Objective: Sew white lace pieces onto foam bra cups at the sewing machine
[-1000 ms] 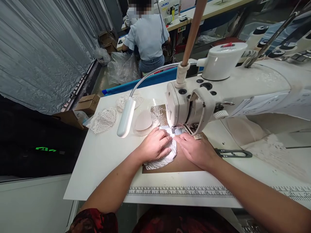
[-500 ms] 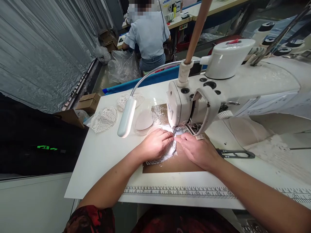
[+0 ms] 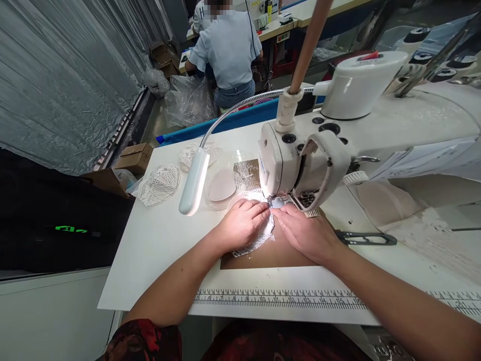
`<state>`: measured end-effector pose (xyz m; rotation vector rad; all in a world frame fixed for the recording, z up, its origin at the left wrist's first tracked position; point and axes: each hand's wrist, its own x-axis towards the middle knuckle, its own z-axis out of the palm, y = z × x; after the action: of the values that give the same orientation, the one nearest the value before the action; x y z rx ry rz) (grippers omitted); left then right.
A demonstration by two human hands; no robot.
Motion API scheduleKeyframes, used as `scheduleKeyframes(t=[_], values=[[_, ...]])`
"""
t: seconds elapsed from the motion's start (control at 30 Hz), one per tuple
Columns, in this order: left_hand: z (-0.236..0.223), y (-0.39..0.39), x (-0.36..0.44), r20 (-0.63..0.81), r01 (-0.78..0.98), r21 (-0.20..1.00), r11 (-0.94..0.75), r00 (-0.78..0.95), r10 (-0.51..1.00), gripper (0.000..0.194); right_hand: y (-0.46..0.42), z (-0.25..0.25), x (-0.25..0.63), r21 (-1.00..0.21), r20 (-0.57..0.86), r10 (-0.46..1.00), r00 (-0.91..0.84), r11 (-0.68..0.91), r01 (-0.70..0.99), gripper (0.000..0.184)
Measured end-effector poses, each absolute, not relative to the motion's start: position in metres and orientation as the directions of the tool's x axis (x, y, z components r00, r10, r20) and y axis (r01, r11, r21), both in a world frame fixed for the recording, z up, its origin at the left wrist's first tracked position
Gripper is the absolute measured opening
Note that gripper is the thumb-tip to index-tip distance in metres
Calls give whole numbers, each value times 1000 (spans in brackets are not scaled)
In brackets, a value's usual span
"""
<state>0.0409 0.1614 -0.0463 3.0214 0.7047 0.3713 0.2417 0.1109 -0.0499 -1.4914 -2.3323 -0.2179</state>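
A rounded white lace piece (image 3: 259, 241) lies under the needle end of a white sewing machine (image 3: 272, 165). My left hand (image 3: 244, 223) rests on top of it, fingers lying fairly flat, with the fingertips close to the presser foot. Part of the lace is hidden beneath that hand. From the other side, my right hand (image 3: 300, 228) has its thumb and forefinger closed at the lace's right edge, just in front of the needle. A brown plate (image 3: 270, 260) sits below the lace and both hands.
A lamp (image 3: 194, 183) on a bendy neck hangs left of the machine. More lace pieces (image 3: 158, 185) and a smooth pale pad (image 3: 222, 185) lie on the table's left. Thread snips (image 3: 368, 238) are at right; a printed ruler (image 3: 278, 299) runs along the front. A person (image 3: 229, 50) sits beyond.
The lace piece has turned and shifted slightly under my left hand, its lower left edge now farther right. Both hands stay near the needle. The view has moved a little.
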Motion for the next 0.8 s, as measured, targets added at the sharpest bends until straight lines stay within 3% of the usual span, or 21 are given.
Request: scheduleKeyframes(t=[0.5,0.8], values=[[-45,164,40,221,458,143,-877,849,480,35,110,-49,248,-199,280,881,-381,442,875,38],[-46,167,40,238,545,132,-828,793,561,36,111,-48,244,-180,229,902,-367,410,894,35]])
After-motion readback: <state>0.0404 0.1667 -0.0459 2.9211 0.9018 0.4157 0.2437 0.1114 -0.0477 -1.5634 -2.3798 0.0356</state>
